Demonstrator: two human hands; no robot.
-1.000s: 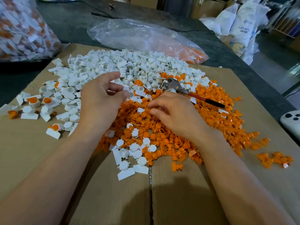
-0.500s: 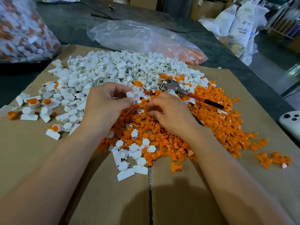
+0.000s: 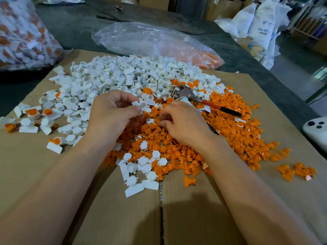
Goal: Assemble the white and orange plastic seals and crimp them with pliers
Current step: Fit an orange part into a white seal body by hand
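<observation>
Seal body [image 3: 142,104], the white kind with a cup and a flat tab, is pinched between thumb and fingers of my left hand [image 3: 113,114]. The cup mouth is turned toward the other hand so an orange plug can go straight in. It sits just above where the white pile [image 3: 115,76] meets the orange pile [image 3: 230,135].

My right hand [image 3: 184,124] is knuckles-up on the orange pile with its fingers curled down into it, fishing for a plug I'd guess. Honestly can't tell if it has one pinched, since the fingertips are tucked under the hand.

Pliers [image 3: 188,94] lie on the heap just past that hand, red handle pointing off to the right, handy for when a seal is together. The second handle seems to run under my right wrist, and only a dark bit shows.

A few assembled seals [image 3: 33,112] sit off to the left on the cardboard [image 3: 194,209], apart from the loose stuff.

Further out on the dark surface [image 3: 70,27] is a clear bag [image 3: 150,41] with some orange parts in it. Another bag [image 3: 21,36] is cut off at the left edge, contents blurry. The white gadget [image 3: 316,131] on the right is cropped too, no idea what it is.
</observation>
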